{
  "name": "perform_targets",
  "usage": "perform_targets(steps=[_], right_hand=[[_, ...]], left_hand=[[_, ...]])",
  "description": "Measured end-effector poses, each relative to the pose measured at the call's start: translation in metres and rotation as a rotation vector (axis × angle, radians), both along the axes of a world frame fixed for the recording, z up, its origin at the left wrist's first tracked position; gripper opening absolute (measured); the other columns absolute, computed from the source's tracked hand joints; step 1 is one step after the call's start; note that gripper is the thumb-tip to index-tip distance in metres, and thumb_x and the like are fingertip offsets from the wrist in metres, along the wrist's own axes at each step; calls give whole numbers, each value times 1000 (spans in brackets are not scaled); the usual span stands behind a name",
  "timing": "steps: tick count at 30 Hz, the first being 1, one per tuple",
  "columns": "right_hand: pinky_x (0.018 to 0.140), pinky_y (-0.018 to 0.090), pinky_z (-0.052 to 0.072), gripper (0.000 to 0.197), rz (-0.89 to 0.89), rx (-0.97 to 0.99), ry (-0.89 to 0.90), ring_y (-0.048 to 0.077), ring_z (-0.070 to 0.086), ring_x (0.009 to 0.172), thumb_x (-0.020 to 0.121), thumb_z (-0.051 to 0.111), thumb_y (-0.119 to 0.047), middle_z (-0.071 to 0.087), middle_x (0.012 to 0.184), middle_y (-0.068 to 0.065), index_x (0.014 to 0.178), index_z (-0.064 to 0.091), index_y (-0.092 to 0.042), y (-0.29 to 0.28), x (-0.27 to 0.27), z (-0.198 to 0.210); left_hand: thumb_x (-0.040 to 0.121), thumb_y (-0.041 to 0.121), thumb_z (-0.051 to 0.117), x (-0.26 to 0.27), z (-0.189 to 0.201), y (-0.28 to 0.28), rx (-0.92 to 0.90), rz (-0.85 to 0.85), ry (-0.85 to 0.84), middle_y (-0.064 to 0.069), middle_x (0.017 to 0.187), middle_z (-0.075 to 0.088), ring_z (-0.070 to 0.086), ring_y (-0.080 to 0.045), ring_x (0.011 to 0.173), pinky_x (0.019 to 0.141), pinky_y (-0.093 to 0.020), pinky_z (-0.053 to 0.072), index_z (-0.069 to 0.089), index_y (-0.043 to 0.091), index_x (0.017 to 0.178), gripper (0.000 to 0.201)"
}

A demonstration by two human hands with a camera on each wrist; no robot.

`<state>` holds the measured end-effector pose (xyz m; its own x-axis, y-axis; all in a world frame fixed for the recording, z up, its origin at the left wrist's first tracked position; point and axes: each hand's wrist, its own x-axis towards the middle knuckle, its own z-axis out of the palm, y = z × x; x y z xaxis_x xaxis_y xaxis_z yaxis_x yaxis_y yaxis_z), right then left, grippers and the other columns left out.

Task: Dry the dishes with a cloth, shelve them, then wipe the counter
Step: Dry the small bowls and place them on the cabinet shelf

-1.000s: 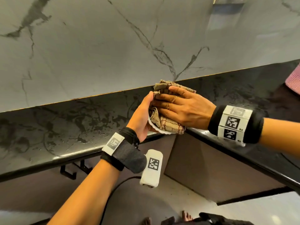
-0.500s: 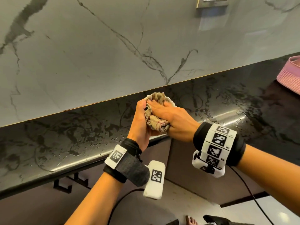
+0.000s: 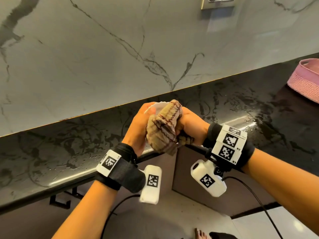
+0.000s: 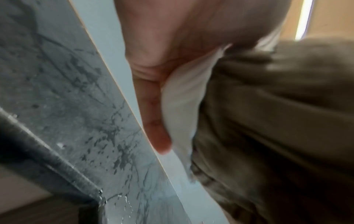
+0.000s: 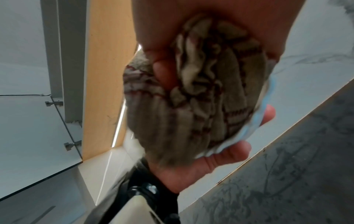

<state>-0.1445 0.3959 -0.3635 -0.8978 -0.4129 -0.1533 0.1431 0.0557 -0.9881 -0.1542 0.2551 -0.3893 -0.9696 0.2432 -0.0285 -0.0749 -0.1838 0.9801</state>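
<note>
Black stone counter [image 3: 51, 152], wet in patches, below a grey veined marble wall [image 3: 103, 49].

Right hand [image 3: 189, 125]: fingers curled tight round a bunched beige cloth [image 3: 164, 128] with dark red stripes, wad pressed into a small white dish [image 3: 156, 106]. In the right wrist view, fingers [image 5: 164, 72] buried in the folds of the cloth [image 5: 191, 106], scalloped rim of the dish [image 5: 254, 125] just behind.

Left hand [image 3: 138, 128]: cupped round the back of the dish, thumb over the rim, dish tilted on edge. In the left wrist view, one finger [image 4: 153, 115] laid flat along the white dish [image 4: 184, 94], cloth [image 4: 268, 121] filling the bowl side.

Both hands, dish and cloth held in the air above the front edge of the counter.

Pink woven basket [image 3: 307, 78] on the counter at far right, well apart. Switch plate [image 3: 218, 2] on the wall, top right. Bare toes [image 3: 200, 234] on the floor at bottom edge.
</note>
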Motion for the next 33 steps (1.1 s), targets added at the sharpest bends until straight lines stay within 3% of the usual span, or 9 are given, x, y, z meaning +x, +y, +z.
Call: perform_targets(steps=[3, 5, 9, 12, 15, 18, 23, 28, 33], right_hand=[[38, 13, 40, 29, -36, 19, 50, 8, 49, 38, 62, 40, 21, 51, 44, -1, 58, 56, -3, 16, 3, 10], [49, 26, 53, 28, -253, -139, 36, 15, 59, 51, 62, 45, 16, 60, 54, 2, 63, 60, -7, 30, 3, 8], [54, 27, 55, 40, -557, -130, 280, 8, 60, 61, 81, 41, 20, 65, 73, 0, 88, 63, -13, 53, 8, -13], [80, 12, 49, 47, -373, -8, 485, -8, 58, 95, 83, 47, 9, 59, 112, -5, 120, 51, -20, 46, 16, -35], [107, 21, 36, 67, -246, -65, 512, 8, 37, 133, 81, 51, -1, 30, 151, -6, 126, 46, -51, 47, 18, -53], [116, 28, 25, 71, -67, -19, 532, 9, 21, 143, 75, 64, -16, 13, 157, -5, 134, 39, -45, 61, 19, -56], [112, 37, 34, 37, -141, 312, 910, 15, 40, 133, 75, 70, -35, 50, 132, 5, 107, 61, -20, 67, 8, -51], [85, 27, 54, 26, -142, -71, 512, 6, 64, 99, 69, 72, -15, 69, 96, -11, 89, 72, -34, 67, 6, -36], [66, 24, 56, 25, -202, -308, 304, 6, 67, 80, 70, 69, -6, 72, 82, -10, 83, 75, -26, 70, 3, -21]], left_hand=[[93, 38, 45, -3, -5, 1, 127, 31, -128, -6, 121, 63, 64, -21, 104, 80, -40, 54, 53, 17, 127, 41], [96, 39, 40, -5, -4, 0, 146, 103, -235, -6, 117, 64, 66, -23, 90, 62, -40, 58, 49, 19, 131, 42], [96, 42, 38, -3, 6, 6, 84, 143, -359, -8, 112, 64, 63, -34, 97, 84, -53, 52, 59, 25, 105, 28], [93, 40, 39, 0, 12, 19, 55, 88, -392, -11, 105, 65, 62, -36, 97, 86, -54, 49, 61, 25, 101, 28], [92, 39, 38, 0, 15, 23, 34, 84, -434, -11, 102, 64, 61, -31, 93, 75, -46, 54, 60, 22, 106, 31], [94, 38, 34, 3, 20, 23, 39, 61, -471, -10, 93, 63, 60, -27, 84, 67, -40, 52, 60, 21, 94, 31], [97, 39, 29, 9, 24, 28, 43, 19, -426, -10, 93, 66, 63, -26, 81, 75, -44, 54, 59, 18, 101, 37], [88, 58, 36, 6, 29, 27, -210, 139, 62, 5, 99, 57, 54, -4, 83, 71, -21, 46, 53, 22, 111, 46], [58, 85, 49, 6, 23, 5, -439, -42, 400, 4, 72, 52, 47, -2, 66, 61, -12, 39, 58, 16, 75, 72]])
